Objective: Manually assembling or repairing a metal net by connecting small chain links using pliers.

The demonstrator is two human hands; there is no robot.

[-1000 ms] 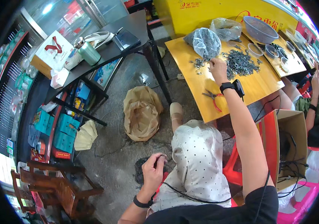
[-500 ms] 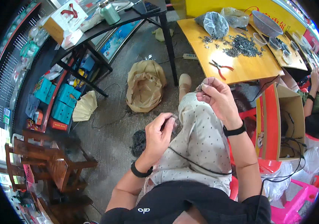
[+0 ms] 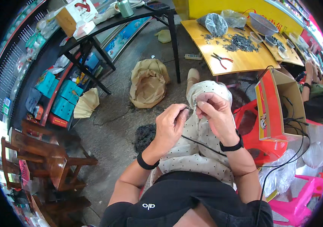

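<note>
While you sit with both hands raised over your lap, read the scene as follows.
Left hand (image 3: 171, 123): fingers pinched narrow on a thin black wire (image 3: 203, 145), just above your spotted trousers (image 3: 195, 151).
Right hand (image 3: 216, 113): at 3 o'clock of the left, close beside it; fingertips pinched on a small part, too small to identify.
Wire run: from the pinch toward 4 o'clock, under your right wrist.
Red stool (image 3: 261, 145): 3 o'clock of your knee.
Cardboard box (image 3: 278, 102): beyond the stool, cables inside.
Sack (image 3: 148, 83): 11 o'clock, on the floor.
Yellow table (image 3: 244, 62): 1 o'clock, far; pliers (image 3: 222, 58) and a pile of metal parts (image 3: 241, 43) on it.
</note>
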